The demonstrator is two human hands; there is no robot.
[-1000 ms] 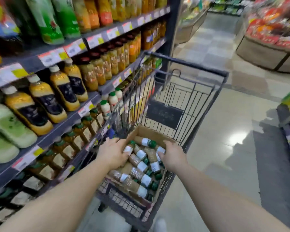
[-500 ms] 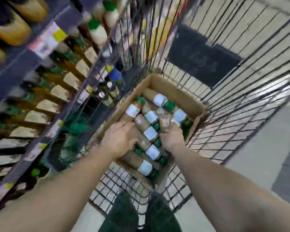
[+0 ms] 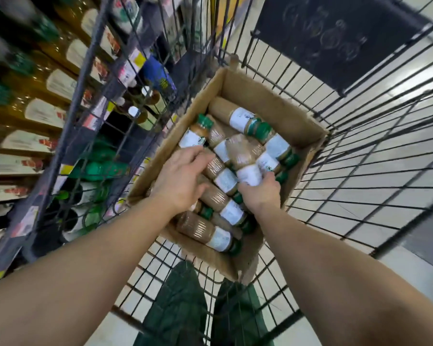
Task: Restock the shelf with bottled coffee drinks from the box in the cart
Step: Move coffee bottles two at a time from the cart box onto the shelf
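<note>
An open cardboard box [image 3: 283,113] lies in the black wire cart [image 3: 360,171]. Several brown coffee bottles with white labels and green caps lie in it. My right hand [image 3: 260,193] is shut on one coffee bottle [image 3: 243,158], gripping its labelled neck end and tilting its base up above the others. My left hand [image 3: 180,176] reaches into the box's left side, fingers curled over another bottle [image 3: 216,168]; whether it grips that bottle I cannot tell.
The shelf [image 3: 35,116] at the left, seen through the cart's wire side, holds rows of brown bottles with green caps and price tags. A dark sign panel [image 3: 335,38] hangs on the cart's far end. Green trousers [image 3: 178,308] show below the cart; tiled floor lies at the right.
The view has closed in and tipped down over the box. My right hand has taken hold of a bottle and lifted it. My left hand has reached further into the box.
</note>
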